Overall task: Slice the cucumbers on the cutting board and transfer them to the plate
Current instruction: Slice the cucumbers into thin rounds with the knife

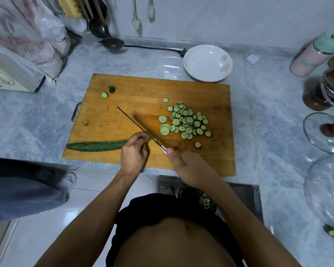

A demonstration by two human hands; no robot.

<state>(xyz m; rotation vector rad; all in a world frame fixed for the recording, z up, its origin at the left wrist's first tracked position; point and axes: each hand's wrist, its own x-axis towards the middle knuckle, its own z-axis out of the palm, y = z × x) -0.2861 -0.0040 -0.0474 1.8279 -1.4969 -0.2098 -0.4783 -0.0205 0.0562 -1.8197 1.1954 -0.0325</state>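
Note:
A long dark green cucumber (96, 146) lies along the near left edge of the wooden cutting board (135, 97). My left hand (133, 153) grips its right end with curled fingers. My right hand (191, 168) holds the knife (137, 125) by its handle, and the thin blade runs diagonally up and left, edge down beside my left fingertips. A pile of several round cucumber slices (187, 121) sits on the right half of the board. Two cut end pieces (108, 91) lie at the far left. The white plate (207, 63) stands beyond the board's far right corner and holds nothing.
A pink and green flask (316, 53) and a dark jar (324, 89) stand at the right, with a glass lid (325, 132) and a clear bag (328, 191) nearer. A ladle (112, 43) and cord lie by the back wall. A person's leg (23, 189) is at the left.

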